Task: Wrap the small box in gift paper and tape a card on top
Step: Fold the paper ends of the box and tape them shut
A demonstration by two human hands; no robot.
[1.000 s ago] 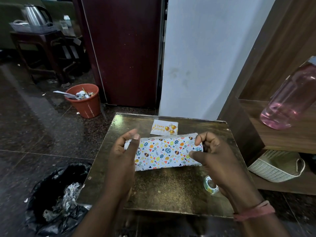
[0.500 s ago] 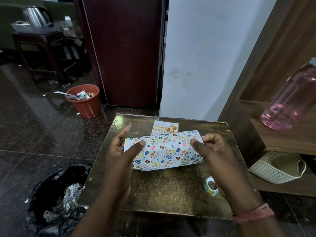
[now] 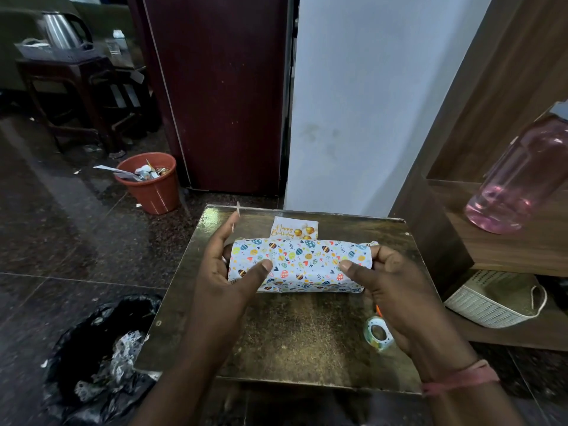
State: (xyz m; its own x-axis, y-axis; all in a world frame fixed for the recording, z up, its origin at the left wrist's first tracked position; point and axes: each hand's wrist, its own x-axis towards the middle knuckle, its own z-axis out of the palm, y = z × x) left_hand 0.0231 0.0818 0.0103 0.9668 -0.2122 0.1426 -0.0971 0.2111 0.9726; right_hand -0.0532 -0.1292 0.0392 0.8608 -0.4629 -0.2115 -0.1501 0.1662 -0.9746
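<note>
The small box wrapped in white gift paper with coloured egg prints (image 3: 302, 265) lies across the middle of the small brown table (image 3: 295, 342). My left hand (image 3: 224, 278) holds its left end, thumb on top of the paper; a small strip of tape sticks up from a raised fingertip. My right hand (image 3: 390, 284) grips the right end, thumb pressing the paper down. Behind the box lies a white "Happy Birthday" card (image 3: 295, 229), partly hidden by it. A roll of patterned tape (image 3: 378, 333) sits on the table under my right wrist.
A black-lined bin (image 3: 101, 352) stands on the floor at the table's left. An orange waste bucket (image 3: 149, 182) is further back. A wooden shelf to the right carries a pink bottle (image 3: 522, 176) and a white basket (image 3: 495, 302) below.
The paper flap that was lifted has been laid down over the box. Both thumbs have moved onto the top of the wrapping, and the parcel now lies level.
</note>
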